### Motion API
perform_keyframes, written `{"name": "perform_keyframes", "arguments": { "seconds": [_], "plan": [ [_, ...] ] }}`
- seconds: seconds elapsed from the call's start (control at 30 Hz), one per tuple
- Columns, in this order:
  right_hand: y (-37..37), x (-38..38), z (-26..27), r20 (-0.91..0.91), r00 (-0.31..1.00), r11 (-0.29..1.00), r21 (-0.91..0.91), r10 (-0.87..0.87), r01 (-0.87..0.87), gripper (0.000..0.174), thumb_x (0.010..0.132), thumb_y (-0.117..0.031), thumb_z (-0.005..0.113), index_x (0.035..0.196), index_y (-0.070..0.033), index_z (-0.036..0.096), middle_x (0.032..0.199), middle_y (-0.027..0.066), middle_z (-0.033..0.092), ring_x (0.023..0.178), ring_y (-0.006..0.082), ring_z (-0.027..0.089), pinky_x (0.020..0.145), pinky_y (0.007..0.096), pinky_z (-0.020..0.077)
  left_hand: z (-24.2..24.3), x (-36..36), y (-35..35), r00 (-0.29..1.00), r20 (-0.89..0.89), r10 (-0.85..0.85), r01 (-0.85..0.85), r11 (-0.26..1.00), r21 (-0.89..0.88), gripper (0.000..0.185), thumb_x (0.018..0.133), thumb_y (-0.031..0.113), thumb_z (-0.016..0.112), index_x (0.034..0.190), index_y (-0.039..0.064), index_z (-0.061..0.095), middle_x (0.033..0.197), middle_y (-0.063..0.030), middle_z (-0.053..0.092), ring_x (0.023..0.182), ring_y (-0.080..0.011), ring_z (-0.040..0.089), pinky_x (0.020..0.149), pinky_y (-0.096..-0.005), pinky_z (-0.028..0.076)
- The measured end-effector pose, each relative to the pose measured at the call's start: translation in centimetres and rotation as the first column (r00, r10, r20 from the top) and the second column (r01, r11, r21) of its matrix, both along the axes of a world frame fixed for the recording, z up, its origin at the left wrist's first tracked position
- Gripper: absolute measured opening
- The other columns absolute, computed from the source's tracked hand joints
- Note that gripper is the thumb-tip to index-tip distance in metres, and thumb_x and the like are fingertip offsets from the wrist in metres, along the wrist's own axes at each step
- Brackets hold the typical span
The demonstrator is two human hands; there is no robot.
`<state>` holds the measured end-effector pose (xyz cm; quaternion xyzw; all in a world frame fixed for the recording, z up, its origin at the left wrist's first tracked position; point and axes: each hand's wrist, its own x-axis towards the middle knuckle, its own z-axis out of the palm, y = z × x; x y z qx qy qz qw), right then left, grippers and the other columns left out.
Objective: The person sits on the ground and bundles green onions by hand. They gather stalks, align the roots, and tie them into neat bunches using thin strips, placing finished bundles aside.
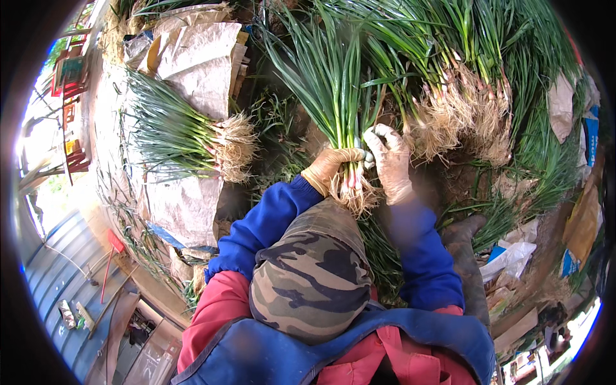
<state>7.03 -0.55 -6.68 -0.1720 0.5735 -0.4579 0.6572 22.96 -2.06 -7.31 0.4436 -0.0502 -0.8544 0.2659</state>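
My left hand (332, 166), in a soiled glove, grips a bunch of green allium plants (344, 113) just above the roots. The bunch looks like green garlic or scallions. Its long leaves fan away from me, and pale roots (354, 192) hang below the fist. Close on the right side of the stems is my gloved right hand (391, 161), with fingers curled and fingertips near the left thumb. Whether it pinches a stalk is hidden. Beyond it lies a large heap of similar plants (447, 91), roots towards me.
On the left, a tied-looking bundle (192, 130) rests on pale woven sacking (192, 62). Loose leaves (279, 120) litter the ground. More greens (534, 192) and torn plastic bags (512, 257) lie at right. Camouflage cloth (313, 284) bulges between my arms. A red-handled tool (108, 262) stands far left.
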Motion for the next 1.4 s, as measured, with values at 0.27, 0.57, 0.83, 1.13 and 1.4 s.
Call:
{"name": "perform_keyframes", "arguments": {
  "seconds": [0.27, 0.57, 0.83, 1.13, 1.4],
  "plan": [
    [6.1, -5.8, 1.5, -0.236, 0.818, 0.851, 0.116, 0.524, -0.512, 0.013, 0.093, -0.008, 0.060, 0.100, 0.000, 0.066, 0.091, 0.0063, 0.069, 0.084, 0.0167, 0.065, 0.083, 0.0286, 0.0515, 0.0, 0.7, -0.6, 1.000, 0.006, 0.012, -0.012, 1.000, -0.003, 0.013, 0.084, 0.002, 0.068, 0.096, -0.001, 0.063, 0.082, -0.0122, 0.070, 0.067, -0.0191, 0.068, 0.056, -0.0288, 0.058],
    [-1.4, -1.8, -3.9, -0.801, 0.557, 0.898, -0.058, 0.219, -0.437, 0.041, 0.088, -0.029, 0.069, 0.115, 0.001, 0.062, 0.107, 0.0148, 0.066, 0.098, 0.0236, 0.064, 0.086, 0.0348, 0.0512, 1.3, -0.9, -0.4, 0.984, 0.033, -0.176, 0.177, 0.982, -0.066, 0.007, 0.085, 0.001, 0.069, 0.088, -0.001, 0.063, 0.068, -0.0088, 0.065, 0.043, -0.0163, 0.059, 0.036, -0.0268, 0.049],
    [3.2, -3.6, -0.9, 0.690, 0.714, 0.978, -0.051, -0.114, 0.205, 0.013, 0.098, -0.016, 0.056, 0.106, -0.007, 0.061, 0.075, 0.0007, 0.057, 0.063, 0.0064, 0.051, 0.055, 0.0239, 0.0431, -1.2, 0.4, -0.1, 0.999, -0.004, 0.035, -0.034, 0.998, 0.052, 0.015, 0.089, 0.008, 0.065, 0.100, -0.003, 0.065, 0.084, -0.0112, 0.070, 0.066, -0.0163, 0.067, 0.058, -0.0281, 0.058],
    [6.6, -5.6, -0.8, -0.444, 0.808, 0.830, -0.214, 0.387, -0.515, 0.058, 0.091, -0.028, 0.068, 0.135, 0.004, 0.049, 0.127, 0.0213, 0.061, 0.118, 0.0213, 0.059, 0.100, 0.0341, 0.0446, -0.5, -0.9, -0.7, 0.994, 0.032, -0.103, 0.103, 0.995, 0.006, 0.021, 0.088, 0.005, 0.067, 0.108, 0.001, 0.066, 0.087, -0.0091, 0.071, 0.068, -0.0140, 0.067, 0.062, -0.0254, 0.057],
    [6.0, -7.4, 6.5, 0.209, 0.754, 0.782, -0.189, 0.623, -0.594, 0.020, 0.096, -0.019, 0.059, 0.096, -0.001, 0.068, 0.079, 0.0032, 0.066, 0.058, 0.0079, 0.054, 0.056, 0.0241, 0.0467, -4.3, 0.6, -1.4, 0.925, 0.380, 0.027, -0.010, 0.999, -0.047, 0.003, 0.083, 0.003, 0.065, 0.083, 0.001, 0.066, 0.063, -0.0079, 0.064, 0.047, -0.0186, 0.060, 0.043, -0.0289, 0.050]
  ]
}}
